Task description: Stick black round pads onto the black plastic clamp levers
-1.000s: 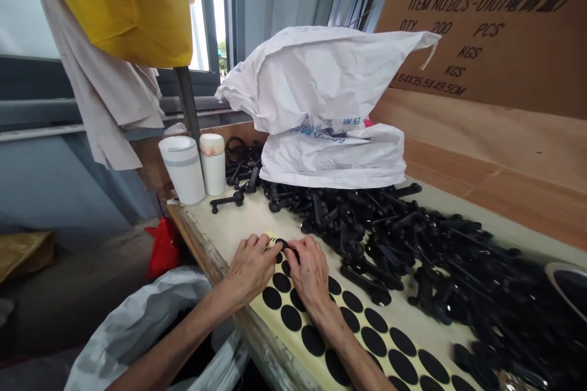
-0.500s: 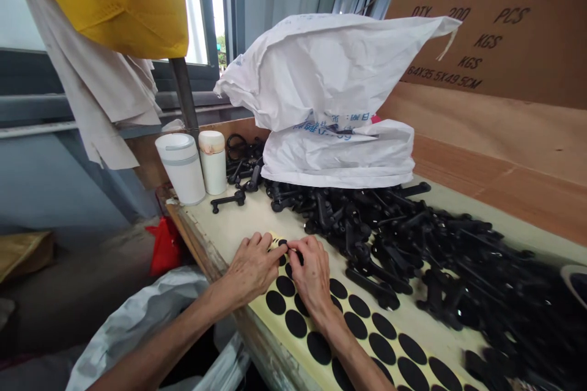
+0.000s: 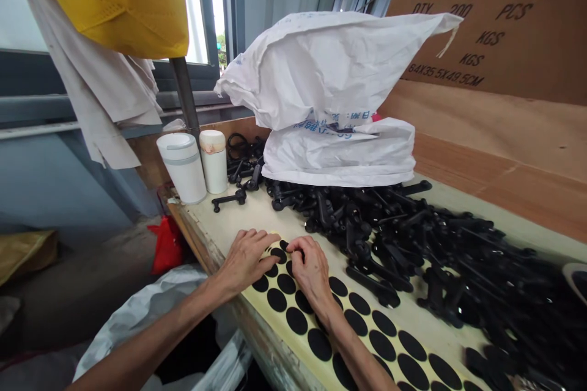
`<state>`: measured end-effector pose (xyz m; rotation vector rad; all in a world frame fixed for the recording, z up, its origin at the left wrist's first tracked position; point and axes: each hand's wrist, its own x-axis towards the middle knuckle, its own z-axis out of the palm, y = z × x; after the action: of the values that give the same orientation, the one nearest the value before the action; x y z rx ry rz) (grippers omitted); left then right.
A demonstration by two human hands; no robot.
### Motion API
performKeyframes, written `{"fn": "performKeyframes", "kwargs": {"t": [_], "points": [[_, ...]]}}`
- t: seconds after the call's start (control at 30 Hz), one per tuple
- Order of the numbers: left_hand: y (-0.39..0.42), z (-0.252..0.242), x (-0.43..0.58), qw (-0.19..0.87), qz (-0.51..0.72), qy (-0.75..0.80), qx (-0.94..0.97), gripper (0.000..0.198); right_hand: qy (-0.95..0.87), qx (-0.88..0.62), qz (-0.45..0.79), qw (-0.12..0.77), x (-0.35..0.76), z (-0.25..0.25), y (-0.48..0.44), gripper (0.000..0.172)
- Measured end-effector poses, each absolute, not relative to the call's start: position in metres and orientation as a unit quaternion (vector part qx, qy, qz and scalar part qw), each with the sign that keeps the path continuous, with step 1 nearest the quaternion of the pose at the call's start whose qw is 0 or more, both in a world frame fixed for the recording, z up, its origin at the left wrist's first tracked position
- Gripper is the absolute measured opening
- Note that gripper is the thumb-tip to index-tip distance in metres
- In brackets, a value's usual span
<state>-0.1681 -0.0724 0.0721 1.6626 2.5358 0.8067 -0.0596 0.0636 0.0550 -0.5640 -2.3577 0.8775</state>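
A pale yellow backing sheet (image 3: 263, 306) with rows of black round stickers (image 3: 297, 321) lies along the table's near edge. My left hand (image 3: 245, 261) rests on the sheet's far left end, its thumb apart from its fingers and nothing held. Close by on the right, my right hand (image 3: 310, 269) has its fingers curled, with the fingertips at the edge of a small black sticker (image 3: 284, 245). It looks pinched there, though the fingers partly hide it. My right forearm covers some of the stickers.
A heap of black plastic arm-like parts (image 3: 380, 238) spreads across the table's right side. White woven sacks (image 3: 339, 156) are stacked behind. Two white cups (image 3: 183, 174) stand at the left corner, near one loose black part (image 3: 229, 198). A cardboard box (image 3: 499, 24) rises at the back right.
My left hand has drawn back left from the sticker beside my right fingertips, and its thumb has spread away from them. My right hand has hardly moved.
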Motion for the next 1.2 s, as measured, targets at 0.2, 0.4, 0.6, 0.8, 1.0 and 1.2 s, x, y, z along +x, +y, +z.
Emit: {"fn": "performKeyframes", "kwargs": {"t": [0.2,0.4,0.6,0.8,1.0,1.2], "points": [[-0.043,0.085,-0.186,0.076,0.302,0.808,0.499,0.026,-0.867,-0.188,0.36,0.288,-0.057,0.061,0.062,0.03],[-0.007,0.099,-0.214,0.218,0.295,0.784,0.501,0.025,-0.82,-0.184,0.417,0.345,-0.053,0.065,0.061,0.028],[-0.024,0.116,-0.191,0.259,0.412,0.745,0.456,0.027,-0.736,-0.244,0.507,0.377,-0.035,0.074,0.067,0.019],[-0.043,0.117,-0.13,0.3,0.525,0.705,0.371,0.022,-0.699,-0.273,0.602,0.273,-0.005,0.096,0.07,0.02],[-0.033,0.11,-0.094,0.326,0.638,0.656,0.239,0.014,-0.675,-0.313,0.601,0.292,0.032,0.104,0.07,0.033],[-0.033,0.108,-0.077,0.416,0.662,0.602,0.163,0.016,-0.649,-0.334,0.623,0.281,0.058,0.105,0.075,0.033]]}}
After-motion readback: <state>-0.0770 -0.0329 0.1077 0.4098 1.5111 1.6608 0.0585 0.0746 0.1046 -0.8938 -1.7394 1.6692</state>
